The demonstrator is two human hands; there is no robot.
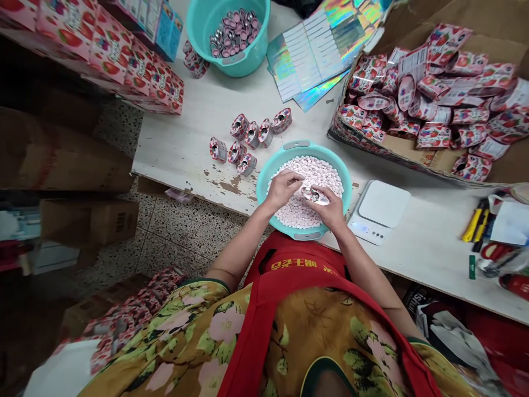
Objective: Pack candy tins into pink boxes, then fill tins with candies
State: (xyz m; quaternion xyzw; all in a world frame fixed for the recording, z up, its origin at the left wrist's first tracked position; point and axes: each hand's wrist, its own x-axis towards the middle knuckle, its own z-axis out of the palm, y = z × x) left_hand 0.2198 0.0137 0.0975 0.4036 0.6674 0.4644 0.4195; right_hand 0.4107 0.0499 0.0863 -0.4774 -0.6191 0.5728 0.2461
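My right hand holds a small oval candy container with its open top facing up, and pale pieces show at the opening. Close to its left side is my left hand, thumb and fingers pinched together; whatever lies between them is too small to make out. Both hands are over a turquoise basin filled with small whitish-pink candies. Left of the basin, several similar strawberry-print containers stand on the white table, with dark openings on top.
A turquoise tub of small pink and silver caps stands behind. Holographic sticker sheets lie beside it. At right are a carton of strawberry-print containers, a white digital scale and yellow cutters. Strawberry-print boxes are stacked at left.
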